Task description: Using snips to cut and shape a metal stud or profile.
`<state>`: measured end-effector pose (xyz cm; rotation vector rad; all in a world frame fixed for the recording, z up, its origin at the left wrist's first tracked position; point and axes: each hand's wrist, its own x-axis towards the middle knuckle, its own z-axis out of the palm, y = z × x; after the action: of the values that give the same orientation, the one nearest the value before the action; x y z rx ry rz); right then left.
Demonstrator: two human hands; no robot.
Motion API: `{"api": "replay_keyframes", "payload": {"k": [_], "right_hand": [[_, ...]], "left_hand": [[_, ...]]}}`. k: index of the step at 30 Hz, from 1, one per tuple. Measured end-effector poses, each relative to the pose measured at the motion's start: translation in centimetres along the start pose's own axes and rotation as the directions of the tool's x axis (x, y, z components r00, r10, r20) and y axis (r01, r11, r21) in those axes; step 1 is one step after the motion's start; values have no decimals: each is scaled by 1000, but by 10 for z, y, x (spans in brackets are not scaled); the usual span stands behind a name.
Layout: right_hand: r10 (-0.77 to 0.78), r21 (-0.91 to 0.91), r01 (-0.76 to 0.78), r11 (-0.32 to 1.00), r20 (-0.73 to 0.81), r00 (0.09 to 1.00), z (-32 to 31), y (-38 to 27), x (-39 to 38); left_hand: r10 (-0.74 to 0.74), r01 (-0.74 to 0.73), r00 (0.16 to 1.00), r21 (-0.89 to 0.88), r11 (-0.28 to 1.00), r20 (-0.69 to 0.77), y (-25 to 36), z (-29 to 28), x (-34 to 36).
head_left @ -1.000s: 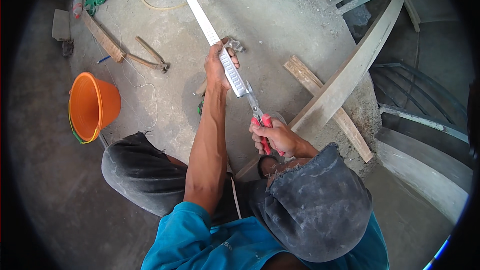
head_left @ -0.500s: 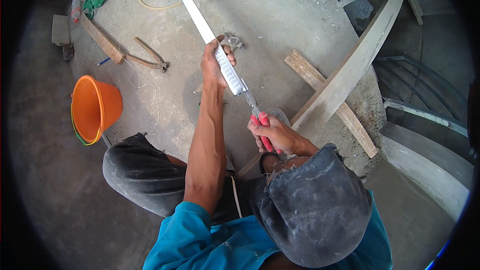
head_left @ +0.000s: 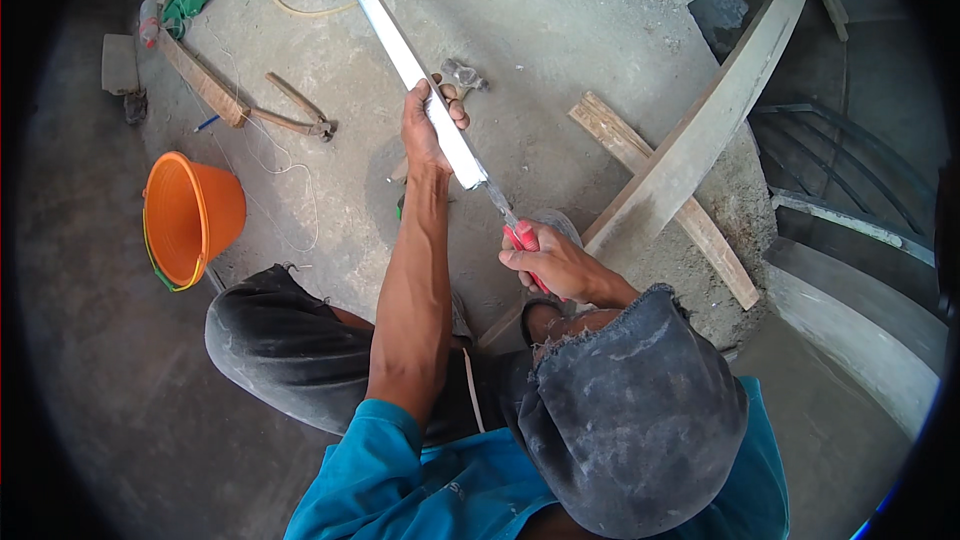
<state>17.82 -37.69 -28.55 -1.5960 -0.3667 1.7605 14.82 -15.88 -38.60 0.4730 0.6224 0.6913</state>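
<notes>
In the head view, the left hand (head_left: 428, 130) has its grip wrapped around a long, pale metal strip (head_left: 385, 28) a little short of its near end, thumb lying along the upper face. The right hand (head_left: 550, 265) has its grip clenched around the red-handled snips (head_left: 498, 198), whose blades meet the strip's near end; whether they bite on metal or only touch it is too small to tell.

Over the last second the strip has rolled about its length: the ribbed, slotted face that showed by the left hand has turned away, and a smooth, bright face now looks up. The snips have turned with it, so that their handles, spread apart a second ago, now appear almost as one. I judge this to mean that the work has passed to another edge of the same end.

The strip is held above the concrete floor (head_left: 520, 30) in front of the person. Its long axis slants from far left to near right, the near end pointing at the right hand and the far end running out of sight. The snips carry on nearly the same line. A hammer (head_left: 466, 75) lies just beyond the left hand's fingers, and an orange bucket (head_left: 215, 210) stands well apart to the left.
</notes>
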Motion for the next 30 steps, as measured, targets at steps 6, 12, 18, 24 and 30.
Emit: {"api": "replay_keyframes", "payload": {"k": [6, 12, 18, 24, 30], "right_hand": [[21, 315, -40, 948, 65, 998, 7, 13, 8], [50, 473, -101, 875, 120, 991, 12, 18, 8], [70, 535, -132, 834, 135, 988, 18, 17, 12], [33, 575, -104, 812, 133, 991, 21, 20, 18], [60, 569, -134, 811, 146, 987, 21, 16, 16]], "left_hand": [[20, -20, 999, -14, 1000, 46, 1, -2, -1], [23, -22, 998, -21, 1000, 66, -7, 0, 0], [17, -14, 998, -36, 999, 63, -11, -6, 1], [-2, 20, 990, -124, 992, 139, -14, -13, 7], [0, 24, 987, -153, 988, 160, -11, -16, 6]]}}
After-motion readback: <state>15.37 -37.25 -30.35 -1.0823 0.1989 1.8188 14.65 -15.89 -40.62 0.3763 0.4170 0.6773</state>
